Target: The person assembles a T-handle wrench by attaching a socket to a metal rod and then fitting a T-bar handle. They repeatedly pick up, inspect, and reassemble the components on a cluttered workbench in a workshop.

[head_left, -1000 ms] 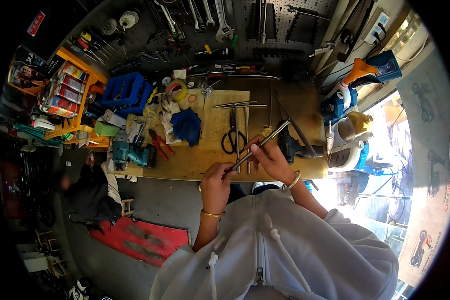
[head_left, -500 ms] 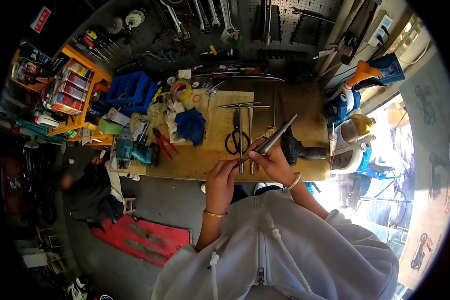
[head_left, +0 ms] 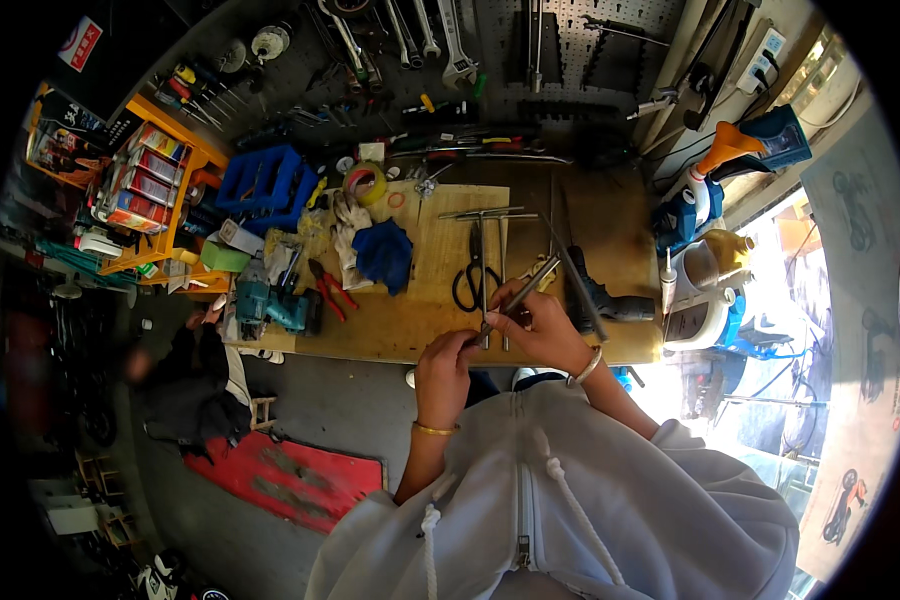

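Observation:
A metal T-handle wrench (head_left: 540, 274) slants up and right between my hands, its crossbar (head_left: 580, 287) at the far right end. My left hand (head_left: 443, 372) is closed round the lower end of the shaft. My right hand (head_left: 542, 328) grips the same shaft nearer the crossbar, thumb and fingers pinched on it. Beyond them, two more T-handle wrenches (head_left: 485, 250) lie side by side on the wooden workbench (head_left: 390, 340). Black-handled scissors (head_left: 466, 287) lie just left of these. A cordless drill (head_left: 610, 303) lies to the right, partly behind the crossbar.
To the left are red-handled pliers (head_left: 328, 288), a blue cloth (head_left: 384, 257), tape rolls (head_left: 366, 185), a teal power tool (head_left: 270, 305) and a blue bin (head_left: 260, 185). Bottles and jugs (head_left: 698, 315) stand right. Tools hang on the pegboard (head_left: 570, 60). Another person (head_left: 195, 375) is at the left.
The T-handle wrench has turned in my hands: its crossbar, earlier nearly in line with the shaft, now shows across its upper end. Both hands stay about where they were.

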`<state>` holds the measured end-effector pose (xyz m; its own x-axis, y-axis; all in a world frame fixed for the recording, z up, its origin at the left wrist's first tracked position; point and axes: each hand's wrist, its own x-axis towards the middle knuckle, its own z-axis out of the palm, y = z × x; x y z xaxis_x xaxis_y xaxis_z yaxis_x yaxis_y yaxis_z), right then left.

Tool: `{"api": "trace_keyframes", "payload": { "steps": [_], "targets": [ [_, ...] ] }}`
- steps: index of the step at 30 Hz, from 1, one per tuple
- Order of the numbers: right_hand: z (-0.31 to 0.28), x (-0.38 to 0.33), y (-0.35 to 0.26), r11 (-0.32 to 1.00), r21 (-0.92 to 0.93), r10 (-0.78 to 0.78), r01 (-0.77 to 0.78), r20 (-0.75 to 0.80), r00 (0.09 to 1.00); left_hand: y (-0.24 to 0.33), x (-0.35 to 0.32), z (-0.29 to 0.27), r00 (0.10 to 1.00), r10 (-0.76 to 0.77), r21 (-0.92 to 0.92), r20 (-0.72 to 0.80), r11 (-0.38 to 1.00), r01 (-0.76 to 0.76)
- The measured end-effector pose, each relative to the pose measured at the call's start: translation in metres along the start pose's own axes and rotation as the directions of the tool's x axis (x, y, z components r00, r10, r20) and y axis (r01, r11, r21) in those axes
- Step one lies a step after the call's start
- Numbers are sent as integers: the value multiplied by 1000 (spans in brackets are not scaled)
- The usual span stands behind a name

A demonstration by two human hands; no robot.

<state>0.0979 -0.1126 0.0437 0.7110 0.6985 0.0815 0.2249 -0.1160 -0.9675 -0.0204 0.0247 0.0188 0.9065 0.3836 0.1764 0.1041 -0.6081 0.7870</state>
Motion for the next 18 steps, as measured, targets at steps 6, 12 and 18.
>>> {"api": "trace_keyframes", "payload": {
  "steps": [6,12,18],
  "targets": [
    [-4,-1,6,998,23,52,-51,-51,997,8,4,6,999,7,20,-41,1000,-6],
    [-5,-3,10,989,126,82,-82,6,997,16,9,5,992,122,45,-13,992,-121],
    [-2,-5,8,991,129,9,-15,46,999,4,0,10,993,94,-26,71,995,-92]
  ]
}}
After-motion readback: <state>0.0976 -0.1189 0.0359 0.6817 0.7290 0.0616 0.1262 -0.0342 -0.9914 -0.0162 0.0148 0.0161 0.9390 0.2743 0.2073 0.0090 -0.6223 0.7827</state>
